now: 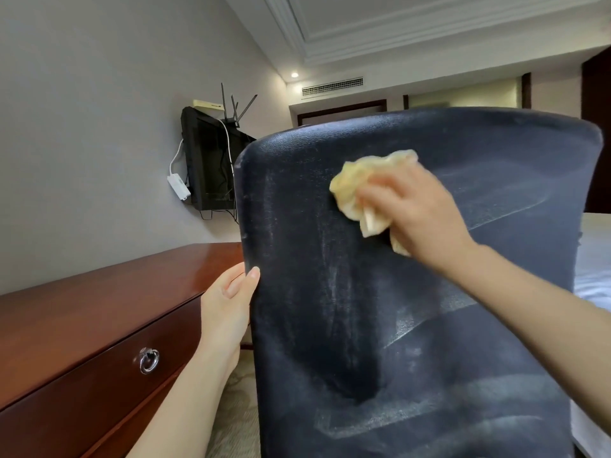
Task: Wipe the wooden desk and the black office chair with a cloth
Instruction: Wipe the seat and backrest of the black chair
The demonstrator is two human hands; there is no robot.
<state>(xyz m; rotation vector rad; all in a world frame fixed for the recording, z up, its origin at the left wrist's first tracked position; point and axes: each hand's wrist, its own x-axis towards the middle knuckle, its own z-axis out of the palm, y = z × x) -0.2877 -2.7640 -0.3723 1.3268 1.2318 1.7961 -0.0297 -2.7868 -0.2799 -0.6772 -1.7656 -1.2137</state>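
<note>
The black chair (363, 325) stands close in front, with its back turned to us. The right hand (416, 209) holds a yellow cloth (350, 190) bunched up in its curled fingers. It presses the cloth on the chair back, high up and near the middle. Pale wipe marks show on the chair. The left hand (228, 302) grips the left edge of the chair back. Its thumb lies on the near side and its fingers go round behind. The brown worktop (99, 309) is to the left, just beside the chair, and its drawer has a ring pull (148, 360). Far off on the left wall hangs a black TV (208, 160) with wires. A bed (595, 259) shows at the right.
</note>
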